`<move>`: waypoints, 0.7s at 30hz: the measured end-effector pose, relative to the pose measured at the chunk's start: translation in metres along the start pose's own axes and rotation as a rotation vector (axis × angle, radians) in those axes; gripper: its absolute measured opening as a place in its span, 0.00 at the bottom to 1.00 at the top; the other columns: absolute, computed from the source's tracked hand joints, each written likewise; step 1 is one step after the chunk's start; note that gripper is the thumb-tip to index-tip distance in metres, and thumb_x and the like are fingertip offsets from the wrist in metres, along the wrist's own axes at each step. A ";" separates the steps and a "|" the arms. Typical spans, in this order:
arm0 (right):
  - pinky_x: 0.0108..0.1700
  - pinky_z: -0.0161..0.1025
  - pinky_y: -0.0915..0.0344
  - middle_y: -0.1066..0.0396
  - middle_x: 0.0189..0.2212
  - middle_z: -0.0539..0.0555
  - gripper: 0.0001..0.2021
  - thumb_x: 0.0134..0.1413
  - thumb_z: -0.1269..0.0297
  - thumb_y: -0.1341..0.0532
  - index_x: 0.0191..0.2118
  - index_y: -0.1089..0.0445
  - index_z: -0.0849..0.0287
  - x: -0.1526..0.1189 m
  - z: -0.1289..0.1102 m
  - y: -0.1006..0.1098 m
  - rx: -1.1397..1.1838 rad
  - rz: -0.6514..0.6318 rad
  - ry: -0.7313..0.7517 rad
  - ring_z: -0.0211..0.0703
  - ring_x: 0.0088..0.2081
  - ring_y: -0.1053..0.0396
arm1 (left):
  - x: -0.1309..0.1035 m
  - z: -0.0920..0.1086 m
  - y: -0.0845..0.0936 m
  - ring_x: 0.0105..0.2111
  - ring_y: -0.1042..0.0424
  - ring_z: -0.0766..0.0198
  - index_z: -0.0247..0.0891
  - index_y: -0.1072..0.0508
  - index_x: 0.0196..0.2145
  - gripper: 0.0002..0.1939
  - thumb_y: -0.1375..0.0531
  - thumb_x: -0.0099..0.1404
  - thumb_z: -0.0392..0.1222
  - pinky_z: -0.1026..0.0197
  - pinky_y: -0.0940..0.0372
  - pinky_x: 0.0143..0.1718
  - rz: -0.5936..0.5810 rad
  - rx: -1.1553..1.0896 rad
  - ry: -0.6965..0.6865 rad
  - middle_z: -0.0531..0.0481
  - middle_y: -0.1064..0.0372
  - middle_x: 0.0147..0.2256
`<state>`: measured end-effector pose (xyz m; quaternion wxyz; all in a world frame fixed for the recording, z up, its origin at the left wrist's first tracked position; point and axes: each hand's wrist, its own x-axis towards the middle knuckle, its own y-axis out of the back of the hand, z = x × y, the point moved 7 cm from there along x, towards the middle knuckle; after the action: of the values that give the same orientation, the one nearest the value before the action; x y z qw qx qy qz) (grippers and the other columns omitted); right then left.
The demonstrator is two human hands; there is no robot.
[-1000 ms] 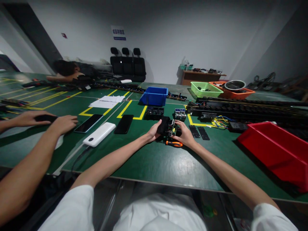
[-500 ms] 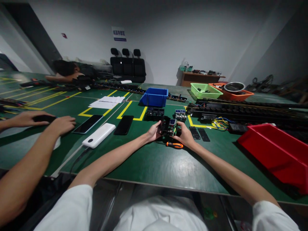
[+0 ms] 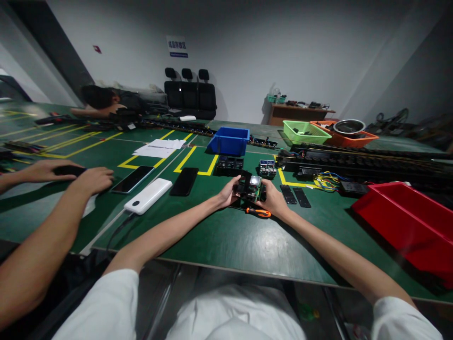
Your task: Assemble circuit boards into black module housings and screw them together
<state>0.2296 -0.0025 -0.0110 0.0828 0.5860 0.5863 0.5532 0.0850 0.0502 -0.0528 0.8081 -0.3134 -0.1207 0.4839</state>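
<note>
My left hand (image 3: pixel 229 192) is closed on a black plastic housing (image 3: pixel 243 184), held just above the green table. Closed around the edge of a small circuit board module (image 3: pixel 254 187) with a shiny square top is my right hand (image 3: pixel 273 197). The two parts are side by side; whether they touch I cannot tell. Below them lies an orange and black screwdriver (image 3: pixel 258 213). Behind stand black housings (image 3: pixel 229 165) and another circuit board module (image 3: pixel 267 167). Two flat black plates (image 3: pixel 296 195) lie to the right of my right hand.
A blue bin (image 3: pixel 230 140) stands behind the parts, a red bin (image 3: pixel 406 226) at the right. A white power bank (image 3: pixel 148 196) and two phones (image 3: pixel 184 182) lie left. A co-worker's hands (image 3: pixel 94 181) rest at the far left. Long black assemblies (image 3: pixel 332 163) lie back right.
The view has shifted slightly. The module in my right hand has tilted a little, so its square top now shines brighter. Both hands keep their hold.
</note>
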 end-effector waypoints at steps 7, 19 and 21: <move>0.46 0.52 0.32 0.38 0.54 0.62 0.36 0.45 0.59 0.35 0.59 0.49 0.57 -0.001 0.001 -0.004 -0.034 -0.014 0.008 0.56 0.50 0.34 | -0.004 0.002 -0.005 0.19 0.33 0.71 0.30 0.27 0.41 0.17 0.41 0.61 0.47 0.71 0.45 0.16 -0.005 0.011 -0.021 0.48 0.28 0.26; 0.48 0.50 0.33 0.38 0.54 0.62 0.34 0.46 0.60 0.36 0.58 0.49 0.58 -0.001 -0.001 -0.004 -0.063 -0.037 0.009 0.54 0.52 0.35 | 0.000 0.000 0.002 0.24 0.29 0.67 0.31 0.28 0.40 0.17 0.39 0.59 0.47 0.68 0.37 0.22 0.001 0.034 -0.056 0.46 0.27 0.29; 0.48 0.50 0.33 0.38 0.54 0.62 0.34 0.46 0.59 0.37 0.58 0.49 0.58 0.000 -0.001 -0.004 -0.062 -0.037 0.009 0.54 0.53 0.35 | 0.000 0.000 0.003 0.23 0.29 0.67 0.31 0.28 0.41 0.17 0.38 0.59 0.47 0.69 0.38 0.21 0.015 0.033 -0.054 0.46 0.27 0.28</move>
<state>0.2264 -0.0024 -0.0137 0.1083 0.5696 0.5801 0.5722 0.0832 0.0510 -0.0546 0.8061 -0.2878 -0.1321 0.4999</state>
